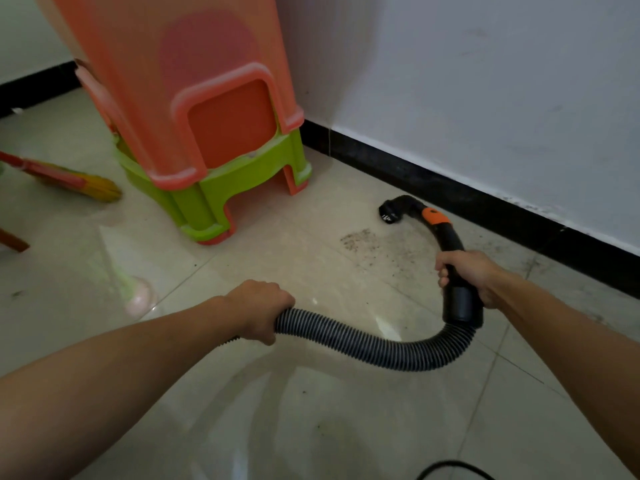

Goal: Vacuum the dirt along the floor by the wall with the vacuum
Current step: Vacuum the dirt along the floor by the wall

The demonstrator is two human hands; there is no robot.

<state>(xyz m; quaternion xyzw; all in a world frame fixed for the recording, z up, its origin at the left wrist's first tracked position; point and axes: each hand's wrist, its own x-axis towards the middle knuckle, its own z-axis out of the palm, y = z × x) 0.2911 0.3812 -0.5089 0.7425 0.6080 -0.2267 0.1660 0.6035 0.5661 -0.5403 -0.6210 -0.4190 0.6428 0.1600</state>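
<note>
Nearest me, my left hand (259,308) is wrapped round the vacuum's ribbed hose (363,344), I judge to keep its slack off the floor (311,410) and feed the curve. My right hand (467,275) grips the black wand (450,237) just above its cuff (the steering end), so the nozzle (389,211) hooks down near the skirting (450,192). Dirt (367,240) lies scattered just short of the nozzle, not yet under its mouth.
</note>
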